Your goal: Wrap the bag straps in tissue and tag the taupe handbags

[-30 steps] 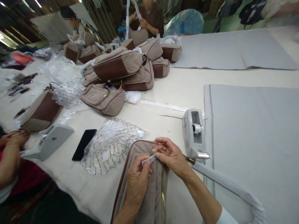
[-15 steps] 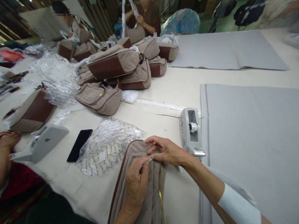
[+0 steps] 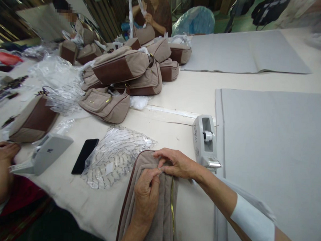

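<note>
A beige striped bag (image 3: 151,222) with dark red piping and a yellow zipper lies in front of me, running off the bottom edge of the head view. Over its top my left hand (image 3: 146,192) is closed, thumb and forefinger pinching a small whitish strip (image 3: 161,170), perhaps tape or thin wrap. From the right, my right hand (image 3: 174,164) meets it, closed in a pinch at the same strip, fingertips touching. The strip sits by the upper part of the bag; what it covers is hidden by my fingers.
Right of the bag stands a grey tape dispenser (image 3: 205,141); another dispenser (image 3: 47,153) is at left, beside a black phone (image 3: 85,156) and a patterned plastic bag (image 3: 114,161). Several beige-brown bags (image 3: 120,68) are piled ahead. Grey sheets (image 3: 275,149) lie right. A co-worker's hands (image 3: 6,151) rest left.
My hands stay at the same spot on the bag, fingertips slightly closer around the whitish strip. My right forearm has shifted a little left. The view has moved slightly.
</note>
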The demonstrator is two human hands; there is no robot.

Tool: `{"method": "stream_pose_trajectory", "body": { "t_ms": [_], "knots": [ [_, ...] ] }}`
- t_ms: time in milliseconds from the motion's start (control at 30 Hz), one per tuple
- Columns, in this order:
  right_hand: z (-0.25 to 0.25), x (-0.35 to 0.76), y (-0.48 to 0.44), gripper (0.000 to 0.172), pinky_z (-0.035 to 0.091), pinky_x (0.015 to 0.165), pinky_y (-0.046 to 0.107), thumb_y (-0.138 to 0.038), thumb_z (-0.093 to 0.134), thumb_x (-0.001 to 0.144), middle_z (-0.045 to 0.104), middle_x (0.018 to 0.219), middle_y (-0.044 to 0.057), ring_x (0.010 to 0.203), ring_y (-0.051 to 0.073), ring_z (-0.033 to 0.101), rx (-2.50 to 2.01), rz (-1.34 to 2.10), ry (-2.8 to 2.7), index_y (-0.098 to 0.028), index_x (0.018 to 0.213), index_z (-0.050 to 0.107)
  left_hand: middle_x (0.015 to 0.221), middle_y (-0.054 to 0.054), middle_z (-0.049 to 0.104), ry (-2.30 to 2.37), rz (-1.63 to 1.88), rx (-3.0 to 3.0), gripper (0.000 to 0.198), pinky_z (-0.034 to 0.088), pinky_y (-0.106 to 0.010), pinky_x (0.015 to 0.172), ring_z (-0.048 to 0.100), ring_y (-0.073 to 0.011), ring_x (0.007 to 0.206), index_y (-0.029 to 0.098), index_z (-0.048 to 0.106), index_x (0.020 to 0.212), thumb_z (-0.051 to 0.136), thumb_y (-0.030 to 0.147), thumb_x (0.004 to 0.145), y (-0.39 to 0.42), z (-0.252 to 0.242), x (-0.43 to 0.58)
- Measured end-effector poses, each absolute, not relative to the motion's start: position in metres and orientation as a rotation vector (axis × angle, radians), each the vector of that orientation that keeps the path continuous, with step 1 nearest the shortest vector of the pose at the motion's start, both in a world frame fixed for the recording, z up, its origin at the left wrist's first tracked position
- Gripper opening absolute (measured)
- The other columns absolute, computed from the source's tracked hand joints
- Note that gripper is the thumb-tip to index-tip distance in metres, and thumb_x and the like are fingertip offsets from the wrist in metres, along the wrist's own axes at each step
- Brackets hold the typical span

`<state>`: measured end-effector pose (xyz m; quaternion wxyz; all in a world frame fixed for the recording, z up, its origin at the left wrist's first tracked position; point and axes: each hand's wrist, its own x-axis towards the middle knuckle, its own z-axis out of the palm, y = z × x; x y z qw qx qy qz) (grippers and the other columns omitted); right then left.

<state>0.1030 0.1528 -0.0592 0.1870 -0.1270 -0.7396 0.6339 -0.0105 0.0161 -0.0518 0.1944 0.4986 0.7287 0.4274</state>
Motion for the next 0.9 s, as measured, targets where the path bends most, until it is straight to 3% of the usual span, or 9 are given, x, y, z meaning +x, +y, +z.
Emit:
{"method": "stream_pose_trajectory", "body": {
  "t_ms": [167,333,400,600,767,900],
  "knots": [
    [-0.071,0.105,0.148,0.047,0.045,0.080,0.027,-0.007,0.056,0.075,0.065,0.086,0.001,0.080,0.014,0.062,-0.358,1.678,-2.118,-0.018,0.120,0.050,0.079,-0.002,0.062,2.028,1.117,1.336,0.017,0.045,-0.026,0.062,0.058,-0.0162,0.069,0.019,0.062,0.086,0.046,0.019,0.080,0.017,-0.047,-0.013],
    [-0.073,0.107,0.146,0.048,0.045,0.081,0.029,-0.010,0.058,0.076,0.066,0.088,0.002,0.082,0.015,0.062,-0.366,1.626,-2.129,-0.019,0.122,0.049,0.074,-0.001,0.063,2.011,0.979,0.966,0.031,0.045,-0.025,0.054,0.056,-0.0144,0.057,0.018,0.053,0.103,0.054,0.041,0.082,0.023,-0.039,-0.015],
    [-0.073,0.107,0.145,0.047,0.045,0.081,0.029,-0.011,0.058,0.077,0.065,0.088,0.002,0.081,0.015,0.062,-0.355,1.622,-2.128,-0.019,0.123,0.049,0.068,0.001,0.060,1.930,0.908,0.837,0.036,0.043,-0.023,0.048,0.055,-0.0137,0.053,0.017,0.051,0.100,0.056,0.046,0.080,0.025,-0.037,-0.018],
    [-0.074,0.106,0.143,0.044,0.045,0.083,0.032,-0.011,0.058,0.077,0.067,0.085,0.003,0.081,0.016,0.061,-0.354,1.576,-2.112,-0.017,0.120,0.050,0.057,0.003,0.051,1.916,0.767,0.853,0.024,0.034,-0.019,0.042,0.047,-0.0110,0.047,0.016,0.056,0.078,0.056,0.040,0.078,0.025,-0.039,-0.024],
    [-0.059,0.117,0.136,0.034,0.046,0.082,0.031,-0.013,0.060,0.076,0.064,0.093,0.004,0.084,0.016,0.061,-0.551,1.600,-1.939,-0.019,0.110,0.058,0.059,0.003,0.051,2.022,0.831,0.998,0.019,0.031,-0.020,0.047,0.043,-0.0115,0.050,0.017,0.058,0.074,0.055,0.035,0.080,0.021,-0.034,-0.015],
    [-0.042,0.126,0.119,0.015,0.048,0.061,0.025,-0.028,0.063,0.078,0.061,0.071,-0.001,0.062,0.012,0.058,-0.823,1.961,-1.411,-0.018,0.089,0.060,0.068,0.000,0.058,2.091,0.857,1.155,0.017,0.036,-0.023,0.055,0.049,-0.0146,0.059,0.019,0.060,0.078,0.051,0.031,0.083,0.017,-0.030,-0.007]
  ]
}}
